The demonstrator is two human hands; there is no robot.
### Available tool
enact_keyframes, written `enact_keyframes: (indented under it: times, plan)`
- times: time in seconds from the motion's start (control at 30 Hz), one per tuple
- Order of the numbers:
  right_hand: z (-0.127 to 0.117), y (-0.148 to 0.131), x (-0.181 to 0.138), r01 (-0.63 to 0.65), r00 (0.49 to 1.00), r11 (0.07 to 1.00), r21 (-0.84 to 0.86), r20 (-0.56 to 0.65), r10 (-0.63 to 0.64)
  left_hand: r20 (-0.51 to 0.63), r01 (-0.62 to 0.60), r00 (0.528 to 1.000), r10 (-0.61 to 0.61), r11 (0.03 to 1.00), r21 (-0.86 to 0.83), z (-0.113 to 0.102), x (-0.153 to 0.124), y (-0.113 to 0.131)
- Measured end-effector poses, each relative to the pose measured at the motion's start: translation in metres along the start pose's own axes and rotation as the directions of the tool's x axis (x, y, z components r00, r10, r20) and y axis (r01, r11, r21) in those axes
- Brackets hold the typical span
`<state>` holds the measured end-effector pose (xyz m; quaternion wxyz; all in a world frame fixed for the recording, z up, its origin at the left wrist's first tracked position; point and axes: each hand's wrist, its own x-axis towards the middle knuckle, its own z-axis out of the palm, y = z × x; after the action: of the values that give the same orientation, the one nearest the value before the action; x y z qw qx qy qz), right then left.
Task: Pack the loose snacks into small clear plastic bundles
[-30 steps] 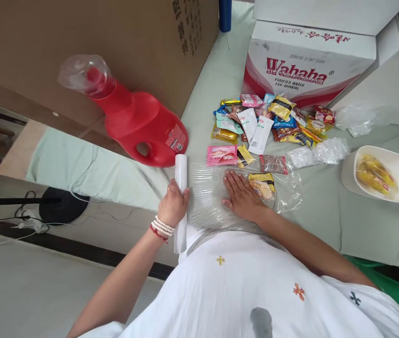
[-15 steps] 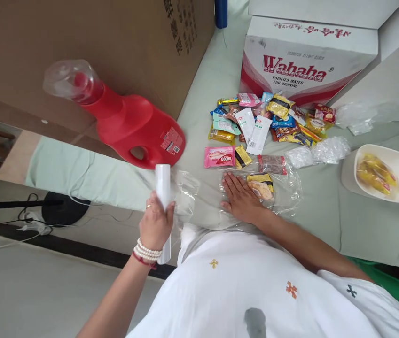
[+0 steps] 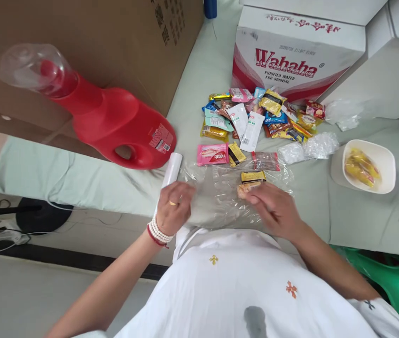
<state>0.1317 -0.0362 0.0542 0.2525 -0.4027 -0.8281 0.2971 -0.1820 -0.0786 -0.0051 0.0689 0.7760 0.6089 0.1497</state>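
Lying spread on the table (image 3: 354, 220), the clear film (image 3: 234, 203) looks laid out but not folded round the yellow snack packet (image 3: 253, 177), your right hand (image 3: 277, 211) part-curled there and left hand (image 3: 174, 206) half-closed by the film roll (image 3: 172, 170), both grips unclear.

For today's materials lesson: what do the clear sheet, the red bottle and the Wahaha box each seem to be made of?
Clear sheet: probably thin plastic film, glossy, wrinkled, with the cloth showing through.
Red bottle: likely moulded plastic, smooth, with soft highlights on rounded curves.
Wahaha box: apparently printed cardboard, fairly matt, with flat panels and straight edges.
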Motion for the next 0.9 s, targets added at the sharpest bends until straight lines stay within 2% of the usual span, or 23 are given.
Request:
enact_keyframes:
  times: [0.03, 0.07, 0.13, 0.2, 0.23, 0.3, 0.4, 0.53, 0.7, 0.8, 0.9]
  plan:
    - [-0.013, 0.004, -0.014, -0.012, 1.000, 1.000, 0.011, -0.002, 0.012, 0.072, -0.147, 0.985, 0.154, 0.985, -0.095, 0.002, 0.000, 0.003]
    - [-0.022, 0.009, -0.029, -0.011, 1.000, 1.000, 0.016, 0.030, 0.011, 0.132, -0.284, 0.941, 0.312, 0.938, -0.197, 0.005, 0.000, 0.008]
    - [-0.026, 0.027, -0.059, 0.022, 0.988, 1.000, -0.006, 0.156, -0.021, 0.190, -0.472, 0.808, 0.558, 0.805, -0.358, 0.014, 0.003, 0.017]
    - [-0.012, 0.048, -0.083, 0.042, 0.969, 0.994, -0.097, 0.245, -0.017, 0.207, -0.547, 0.712, 0.671, 0.715, -0.435, 0.026, 0.007, 0.026]
    - [-0.002, 0.059, -0.093, 0.034, 0.970, 0.986, -0.161, 0.241, 0.006, 0.219, -0.550, 0.694, 0.686, 0.701, -0.455, 0.033, 0.009, 0.029]
    - [0.017, 0.075, -0.105, -0.004, 0.984, 0.968, -0.252, 0.171, 0.048, 0.250, -0.512, 0.703, 0.666, 0.718, -0.471, 0.046, 0.013, 0.030]
    - [0.026, 0.082, -0.115, -0.042, 0.995, 0.977, -0.211, 0.075, 0.059, 0.274, -0.455, 0.753, 0.598, 0.774, -0.440, 0.058, 0.016, 0.025]
    - [0.003, 0.070, -0.118, -0.066, 0.998, 0.989, -0.130, 0.007, 0.068, 0.250, -0.457, 0.780, 0.573, 0.795, -0.399, 0.052, 0.017, 0.023]
    - [-0.027, 0.058, -0.100, -0.059, 0.998, 0.976, -0.210, -0.020, 0.056, 0.291, -0.456, 0.782, 0.552, 0.824, -0.337, 0.042, 0.022, 0.032]
    - [-0.044, 0.058, -0.080, -0.074, 0.997, 0.981, -0.180, -0.042, 0.067, 0.261, -0.385, 0.840, 0.475, 0.862, -0.329, 0.043, 0.023, 0.034]
    - [-0.060, 0.061, -0.064, -0.144, 0.989, 0.988, -0.049, -0.023, 0.143, 0.155, -0.232, 0.932, 0.327, 0.869, -0.436, 0.043, 0.026, 0.036]
